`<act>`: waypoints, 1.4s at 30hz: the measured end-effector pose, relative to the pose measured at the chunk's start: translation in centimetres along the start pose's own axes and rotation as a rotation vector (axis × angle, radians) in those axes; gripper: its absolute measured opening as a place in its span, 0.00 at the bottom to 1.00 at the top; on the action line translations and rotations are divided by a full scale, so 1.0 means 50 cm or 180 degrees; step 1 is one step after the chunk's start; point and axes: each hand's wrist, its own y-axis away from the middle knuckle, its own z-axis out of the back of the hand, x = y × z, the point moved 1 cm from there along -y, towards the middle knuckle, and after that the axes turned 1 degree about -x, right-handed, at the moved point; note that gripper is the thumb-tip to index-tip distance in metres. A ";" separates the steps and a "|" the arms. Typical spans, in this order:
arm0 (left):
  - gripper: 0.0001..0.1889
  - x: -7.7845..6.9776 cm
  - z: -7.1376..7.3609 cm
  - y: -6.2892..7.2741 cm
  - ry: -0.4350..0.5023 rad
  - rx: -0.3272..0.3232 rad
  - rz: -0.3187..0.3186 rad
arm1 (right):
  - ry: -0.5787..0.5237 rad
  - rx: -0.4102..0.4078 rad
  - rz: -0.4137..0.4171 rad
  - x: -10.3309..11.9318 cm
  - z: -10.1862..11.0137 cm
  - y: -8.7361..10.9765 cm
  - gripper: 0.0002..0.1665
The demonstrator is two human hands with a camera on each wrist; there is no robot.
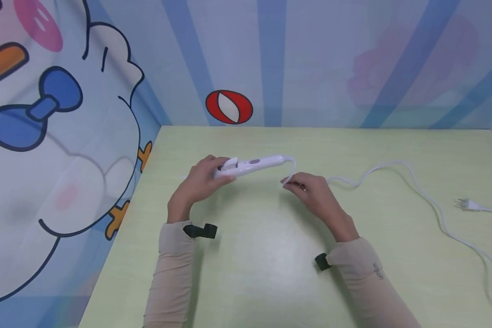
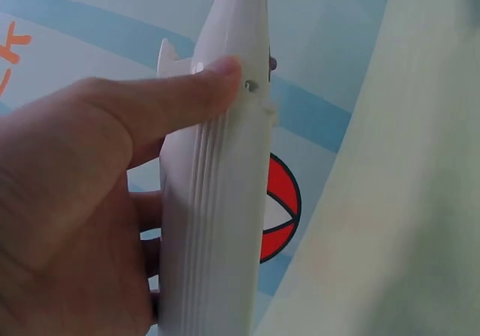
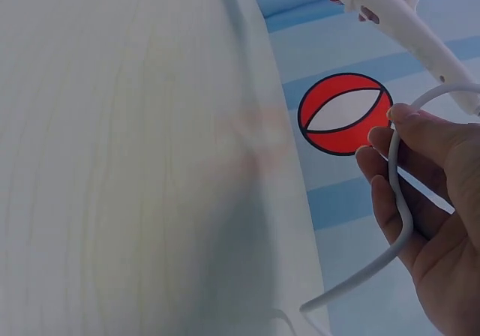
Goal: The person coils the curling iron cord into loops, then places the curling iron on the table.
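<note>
A white curling iron (image 1: pixel 254 165) is held up over the table, tilted slightly, its cord end pointing right. My left hand (image 1: pixel 202 180) grips it near the raised lever (image 1: pixel 230 163), hiding much of its left part. In the left wrist view the thumb (image 2: pixel 202 88) lies across the ribbed white body (image 2: pixel 217 223), with the fingers behind it. My right hand (image 1: pixel 313 191) pinches the white cord (image 1: pixel 290 175) a short way from the handle's end. Seen from the right wrist, the cord (image 3: pixel 401 208) runs between thumb and fingers and down along the palm.
The rest of the cord (image 1: pixel 440 218) winds across the right side of the pale green table (image 1: pixel 250 282). A two-pin plug (image 1: pixel 470 205) lies near the right edge. Behind the table stands a blue striped backdrop (image 1: pixel 311 59), and a cartoon-printed panel (image 1: pixel 78 191) borders the left.
</note>
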 end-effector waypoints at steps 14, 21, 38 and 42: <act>0.24 -0.035 -0.007 0.008 0.0395 0.0388 -0.0408 | 0.0030 -0.0115 -0.0097 0.018 0.017 -0.007 0.08; 0.23 -0.054 -0.003 0.022 0.0298 0.0503 -0.0514 | 0.0141 -0.0048 -0.0110 0.023 0.044 -0.008 0.08; 0.21 -0.107 0.011 0.041 -0.0023 0.0887 -0.0982 | 0.0029 0.0845 0.0247 0.057 0.105 -0.044 0.10; 0.20 -0.121 0.019 0.048 -0.0251 0.0899 -0.0894 | 0.0362 0.0822 0.0315 0.068 0.116 -0.056 0.09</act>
